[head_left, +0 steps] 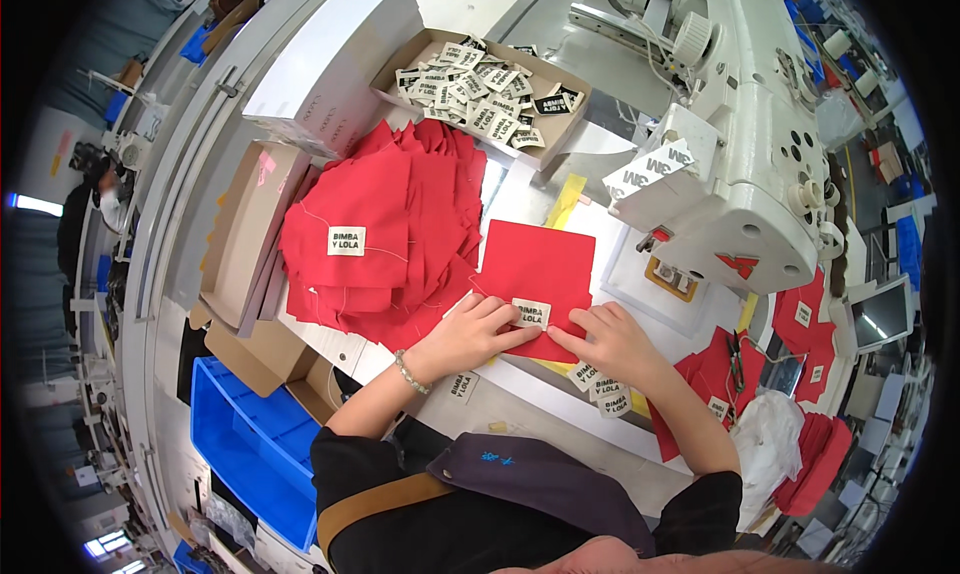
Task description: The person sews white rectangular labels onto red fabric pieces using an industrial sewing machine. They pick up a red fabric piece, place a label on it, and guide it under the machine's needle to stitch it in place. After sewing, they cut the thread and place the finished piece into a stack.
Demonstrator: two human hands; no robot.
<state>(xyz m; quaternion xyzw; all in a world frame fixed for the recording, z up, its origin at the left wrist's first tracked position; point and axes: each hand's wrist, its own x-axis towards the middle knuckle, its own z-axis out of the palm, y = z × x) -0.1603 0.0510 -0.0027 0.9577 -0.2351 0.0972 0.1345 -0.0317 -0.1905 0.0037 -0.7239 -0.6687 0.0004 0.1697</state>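
A red fabric piece (541,251) lies flat in front of me, with a small white label with black print (531,313) on its lower part. My left hand (468,339) reaches in from the left, its thumb and fingers closed at the label's left and lower edges. At the label's lower right corner, my right hand (612,342) has its thumb and index finger together. Both hands press near the cloth, and the fingertips partly cover the label's edges. Several more white labels (603,390) lie in an overlapping row just below my right hand.
Left of the cloth rises a heap of red labelled pieces (375,224). Behind it stand a shallow box of labels (560,139) and a white carton (335,59). A sewing machine (740,224) overhangs the right. Scissors (737,359) rest on red cloth; a blue bin (250,444) sits lower left.
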